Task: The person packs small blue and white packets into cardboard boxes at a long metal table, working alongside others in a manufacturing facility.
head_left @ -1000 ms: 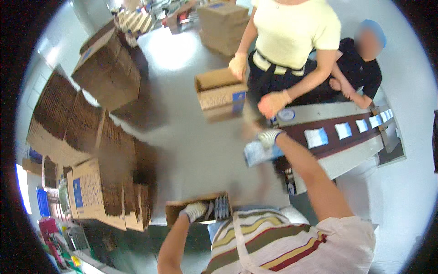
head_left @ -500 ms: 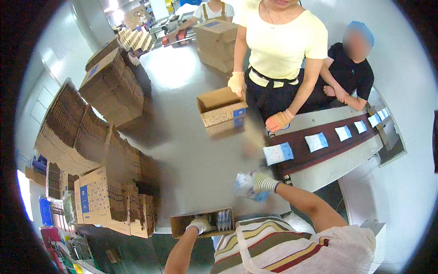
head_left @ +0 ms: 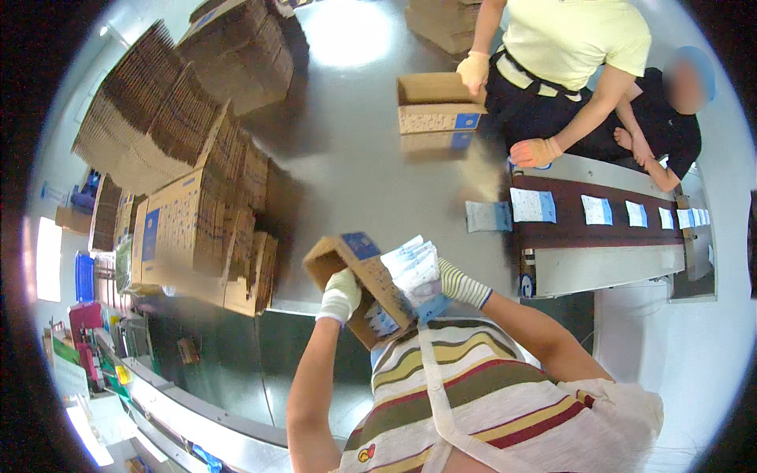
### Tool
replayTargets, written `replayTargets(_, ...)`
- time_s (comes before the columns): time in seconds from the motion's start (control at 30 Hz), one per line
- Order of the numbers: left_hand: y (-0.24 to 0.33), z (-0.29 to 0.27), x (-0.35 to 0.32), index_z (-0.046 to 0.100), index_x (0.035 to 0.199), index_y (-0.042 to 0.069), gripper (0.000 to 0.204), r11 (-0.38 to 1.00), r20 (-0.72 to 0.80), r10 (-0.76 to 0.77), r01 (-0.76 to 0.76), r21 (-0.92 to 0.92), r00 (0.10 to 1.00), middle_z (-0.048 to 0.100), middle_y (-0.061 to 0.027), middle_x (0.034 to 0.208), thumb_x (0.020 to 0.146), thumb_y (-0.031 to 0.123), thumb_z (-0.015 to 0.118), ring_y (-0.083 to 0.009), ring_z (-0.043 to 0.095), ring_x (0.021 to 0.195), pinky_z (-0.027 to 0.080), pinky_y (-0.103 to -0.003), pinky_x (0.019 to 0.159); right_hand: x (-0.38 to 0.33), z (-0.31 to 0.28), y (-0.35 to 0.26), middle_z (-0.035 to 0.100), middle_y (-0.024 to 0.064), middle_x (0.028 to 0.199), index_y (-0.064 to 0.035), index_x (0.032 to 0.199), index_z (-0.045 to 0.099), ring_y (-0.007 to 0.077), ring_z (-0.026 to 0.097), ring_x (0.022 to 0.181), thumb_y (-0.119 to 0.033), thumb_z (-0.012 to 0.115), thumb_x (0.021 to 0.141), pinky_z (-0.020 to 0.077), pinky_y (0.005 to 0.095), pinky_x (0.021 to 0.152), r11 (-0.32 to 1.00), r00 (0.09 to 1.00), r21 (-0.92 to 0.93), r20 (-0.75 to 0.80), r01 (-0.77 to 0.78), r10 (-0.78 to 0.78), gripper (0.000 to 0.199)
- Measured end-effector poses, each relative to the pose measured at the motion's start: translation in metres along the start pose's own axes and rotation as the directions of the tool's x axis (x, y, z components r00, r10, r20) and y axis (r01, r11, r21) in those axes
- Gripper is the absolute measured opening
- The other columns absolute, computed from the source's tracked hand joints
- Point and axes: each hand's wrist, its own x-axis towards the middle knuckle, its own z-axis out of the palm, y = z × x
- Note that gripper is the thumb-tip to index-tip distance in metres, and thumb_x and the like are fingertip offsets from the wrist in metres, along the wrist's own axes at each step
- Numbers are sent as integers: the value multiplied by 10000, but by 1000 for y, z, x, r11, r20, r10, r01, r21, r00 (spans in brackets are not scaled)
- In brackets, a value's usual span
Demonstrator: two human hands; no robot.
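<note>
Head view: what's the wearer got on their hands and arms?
Both hands wear pale, whitish knit gloves. The left hand has a plain glove ending at the wrist. The right hand has a glove with a striped cuff, pale with dark bands and a blue edge. Both forearms are bare, no sleeves. The torso shows a striped apron or top.
</note>
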Motion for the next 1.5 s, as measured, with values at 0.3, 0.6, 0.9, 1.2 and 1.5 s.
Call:
replayTargets(0.3,9,111,39,469,1235,35,546,944,213,325,-330,-13,922,554,-201,1180,808,372,527,-317,520,1106,397,-392,949,-11,55,-131,609,101,1061,-32,1103,559,240,568,1003,-287,692,750,442,356,888,995,997,71,27,-72,70,455)
replayTargets(0.6,57,85,22,499,1219,100,377,868,-199,438,-470,-161,877,469,-133,1274,895,261,393,-231,454,1149,313,-352,1016,22,52,-87,609,86,1083,-14,1132,532,211,572,994,-345,686,733,427,367,943,852,899,-400,-133,337,-418,541)
replayTargets(0.9,88,-32,-40,621,935,12,261,847,352,459,-522,104,816,579,-267,970,781,205,536,-334,556,979,392,-445,920,3,60,-91,555,135,1126,-32,1163,507,267,487,1131,-357,605,695,173,431,1086,44,982,-999,-40,-33,-185,577)
replayTargets(1.2,58,11,26,514,1158,10,403,702,-32,644,-573,423,764,556,-173,1172,829,242,487,-301,458,1192,181,-443,1097,-14,35,-142,551,185,1152,-45,1099,588,339,467,1147,-396,619,727,306,465,1007,-26,970,-991,135,132,-203,512)
replayTargets(1.5,71,11,41,485,1209,14,446,744,203,525,-561,363,827,461,-221,1286,819,230,481,-353,401,1231,286,-425,1050,57,-169,-146,601,176,1077,-95,1104,584,315,555,1039,-204,657,700,445,413,872,-188,935,-957,-262,-221,237,425)
